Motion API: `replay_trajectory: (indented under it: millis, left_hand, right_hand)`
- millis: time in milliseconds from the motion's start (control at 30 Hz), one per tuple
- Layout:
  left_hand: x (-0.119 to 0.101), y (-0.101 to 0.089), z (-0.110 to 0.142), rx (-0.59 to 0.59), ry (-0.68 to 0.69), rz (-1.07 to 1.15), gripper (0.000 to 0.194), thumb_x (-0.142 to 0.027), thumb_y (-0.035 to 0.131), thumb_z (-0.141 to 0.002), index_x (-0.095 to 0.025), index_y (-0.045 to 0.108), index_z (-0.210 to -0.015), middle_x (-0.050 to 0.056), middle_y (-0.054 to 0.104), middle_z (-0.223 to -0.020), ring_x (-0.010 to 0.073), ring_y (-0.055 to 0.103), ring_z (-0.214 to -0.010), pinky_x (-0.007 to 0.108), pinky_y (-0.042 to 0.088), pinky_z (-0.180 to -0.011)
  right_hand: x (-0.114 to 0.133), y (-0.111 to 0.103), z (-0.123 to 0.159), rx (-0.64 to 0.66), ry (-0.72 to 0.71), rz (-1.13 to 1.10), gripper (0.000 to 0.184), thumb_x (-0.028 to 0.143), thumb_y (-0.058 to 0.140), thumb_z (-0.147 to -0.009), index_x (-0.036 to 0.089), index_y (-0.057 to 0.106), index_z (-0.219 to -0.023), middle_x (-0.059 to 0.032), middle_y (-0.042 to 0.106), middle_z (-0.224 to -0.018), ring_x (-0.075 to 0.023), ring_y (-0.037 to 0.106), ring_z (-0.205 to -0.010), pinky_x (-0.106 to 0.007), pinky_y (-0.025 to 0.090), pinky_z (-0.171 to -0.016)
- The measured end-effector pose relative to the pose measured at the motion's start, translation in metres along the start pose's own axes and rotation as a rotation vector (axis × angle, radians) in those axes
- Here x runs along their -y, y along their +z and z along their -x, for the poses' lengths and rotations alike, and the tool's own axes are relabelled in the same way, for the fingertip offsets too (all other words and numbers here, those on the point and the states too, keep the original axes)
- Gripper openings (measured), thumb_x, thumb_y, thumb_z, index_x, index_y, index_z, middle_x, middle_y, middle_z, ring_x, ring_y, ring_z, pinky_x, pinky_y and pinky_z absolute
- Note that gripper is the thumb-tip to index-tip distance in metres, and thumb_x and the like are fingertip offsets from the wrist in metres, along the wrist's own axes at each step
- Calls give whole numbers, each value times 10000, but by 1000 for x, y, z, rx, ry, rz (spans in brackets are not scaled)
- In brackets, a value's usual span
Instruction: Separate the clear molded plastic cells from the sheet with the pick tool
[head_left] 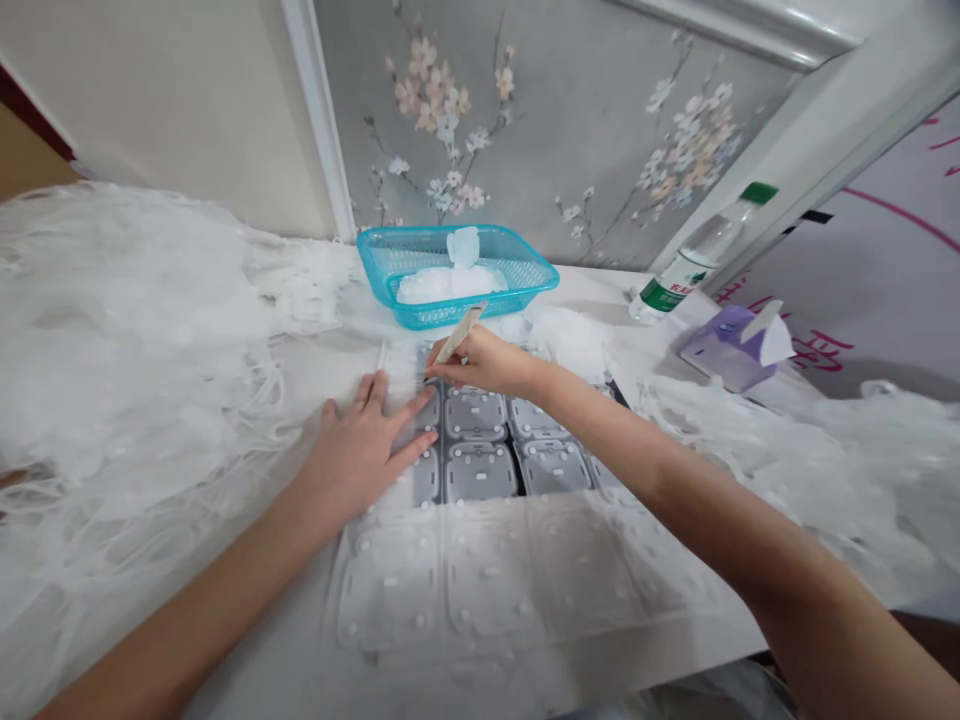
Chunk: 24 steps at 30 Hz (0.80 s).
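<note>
A translucent sheet of rounded-square plastic pieces [480,470] lies on the white table, part of it over a dark backing. My left hand [367,440] rests on the sheet's left side with its fingers spread. In a pinch, my right hand [480,360] holds a pale, slim pen-like tool [459,335], its upper end tilted to the right. The tool's lower end is at the sheet's upper left part, near my left fingertips; its tip is too small to make out.
Behind the sheet stands a blue plastic basket [457,318] with white pieces inside. Heaps of stringy white plastic scraps [135,320] lie left, and more scraps [795,470] right. A green-capped bottle [679,275] and a purple tissue box [724,355] stand at back right.
</note>
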<state>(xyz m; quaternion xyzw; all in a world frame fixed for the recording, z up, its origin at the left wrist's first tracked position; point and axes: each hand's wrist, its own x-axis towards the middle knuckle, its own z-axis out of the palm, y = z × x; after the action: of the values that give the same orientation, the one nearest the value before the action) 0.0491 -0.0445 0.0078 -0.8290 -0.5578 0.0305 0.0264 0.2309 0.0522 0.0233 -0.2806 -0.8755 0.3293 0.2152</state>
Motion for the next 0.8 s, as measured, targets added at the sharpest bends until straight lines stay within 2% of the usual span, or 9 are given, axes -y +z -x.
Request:
replay_trajectory:
  millis: [167, 400, 600, 733, 800]
  left_hand:
    - [0, 2, 0, -4, 1, 4, 530, -516, 291, -911, -333, 286, -1408, 212, 317, -1432, 369, 257, -1340, 575, 365, -893]
    - [0, 5, 1, -38, 13, 26, 517, -510, 280, -914, -328, 320, -1396, 204, 317, -1425, 380, 251, -1335, 593, 347, -903]
    - [0, 3, -1, -11, 1, 23, 527, -515, 285, -911, -325, 307, -1402, 218, 311, -1426, 387, 261, -1331, 589, 354, -896]
    - [0, 2, -1, -3, -7, 20, 531, -517, 302, -907, -324, 310, -1401, 219, 299, -1437, 391, 267, -1329, 586, 353, -901]
    - [-1, 2, -1, -4, -10, 11, 529, -518, 304, -906, -321, 320, -1397, 219, 299, -1438, 383, 270, -1330, 582, 354, -904]
  right_hand:
    - [-2, -8, 9, -16, 47, 14, 149, 210, 555, -818, 137, 570, -689, 25, 558, -582, -79, 516, -483, -189, 394, -494]
    - [-9, 0, 5, -87, 83, -110, 140, 246, 564, -812, 130, 579, -736, 38, 539, -549, -83, 536, -465, -192, 422, -495]
    - [0, -3, 7, -111, 70, 9, 124, 213, 556, -813, 127, 575, -726, 31, 553, -563, -78, 538, -469, -186, 395, -489]
    - [6, -2, 6, -197, 78, -39, 152, 248, 543, -835, 124, 576, -754, 23, 555, -579, -75, 524, -477, -191, 397, -511]
    - [6, 2, 2, -184, 33, -35, 149, 240, 542, -837, 121, 581, -757, 25, 541, -572, -74, 505, -484, -191, 380, -513]
